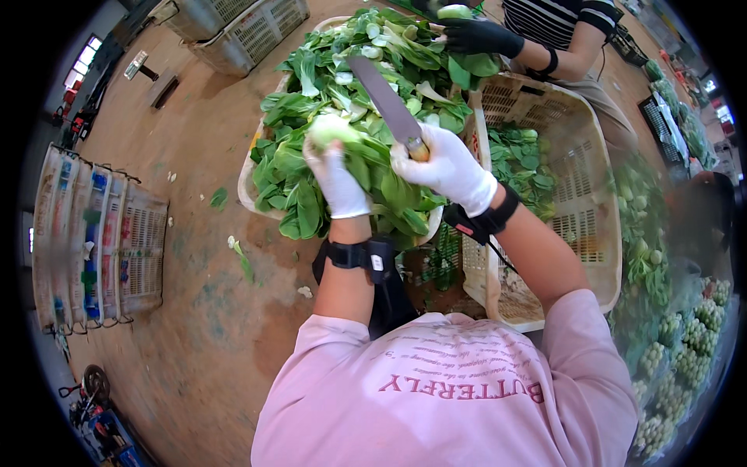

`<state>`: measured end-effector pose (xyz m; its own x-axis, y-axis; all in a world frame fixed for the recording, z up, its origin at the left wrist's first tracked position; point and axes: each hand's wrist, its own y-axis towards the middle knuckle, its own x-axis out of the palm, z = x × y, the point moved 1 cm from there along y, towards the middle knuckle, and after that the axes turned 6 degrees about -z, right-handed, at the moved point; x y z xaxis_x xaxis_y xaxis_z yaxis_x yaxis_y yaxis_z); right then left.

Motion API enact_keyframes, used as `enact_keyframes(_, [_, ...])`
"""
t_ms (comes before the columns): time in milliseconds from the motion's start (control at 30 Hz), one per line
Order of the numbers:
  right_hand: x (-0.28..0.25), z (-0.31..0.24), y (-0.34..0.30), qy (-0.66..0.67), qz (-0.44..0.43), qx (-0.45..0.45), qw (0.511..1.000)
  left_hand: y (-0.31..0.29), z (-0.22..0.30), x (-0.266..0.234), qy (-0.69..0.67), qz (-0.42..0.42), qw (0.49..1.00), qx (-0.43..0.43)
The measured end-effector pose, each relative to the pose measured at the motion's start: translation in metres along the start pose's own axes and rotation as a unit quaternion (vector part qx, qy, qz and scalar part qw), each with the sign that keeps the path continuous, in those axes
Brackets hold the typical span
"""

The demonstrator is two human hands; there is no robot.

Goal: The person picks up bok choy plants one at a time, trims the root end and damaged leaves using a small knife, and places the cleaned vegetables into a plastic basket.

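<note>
My left hand (337,175), in a white glove, is closed round a head of bok choy (336,129), its pale base up and its green leaves hanging to the right and down. In my white-gloved right hand (445,165) is a knife (387,103) with a broad, dark blade and a light handle. The blade points up and left, apart from the held bok choy. Beneath both hands, a heap of leafy bok choy (303,198) fills a pale plastic crate (247,184) and covers most of its rim.
Right of me stands a larger crate (580,183) with some greens inside. Across the heap, a co-worker's black-gloved hand (482,37) holds greens. Stacked crates stand at left (140,241) and far left (253,35). Bagged vegetables (689,362) lie at right; leaf scraps (243,261) dot the floor.
</note>
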<state>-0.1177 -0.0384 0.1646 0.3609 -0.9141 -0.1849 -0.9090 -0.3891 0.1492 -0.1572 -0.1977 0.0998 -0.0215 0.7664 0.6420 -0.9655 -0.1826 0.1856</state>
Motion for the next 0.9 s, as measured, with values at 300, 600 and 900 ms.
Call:
enact_keyframes(300, [-0.047,0.006,0.024,-0.143,0.187,-0.076,0.969,0.012,0.014,-0.02,-0.237,-0.072,0.964,-0.095])
enact_keyframes(600, [-0.004,-0.005,-0.006,0.1,0.147,0.036,0.983,-0.001,0.018,-0.006,-0.39,-0.223,0.883,-0.14])
enact_keyframes(900, [0.002,-0.013,-0.029,0.194,0.057,0.133,0.97,0.005,-0.008,0.0,-0.453,-0.376,0.791,-0.164])
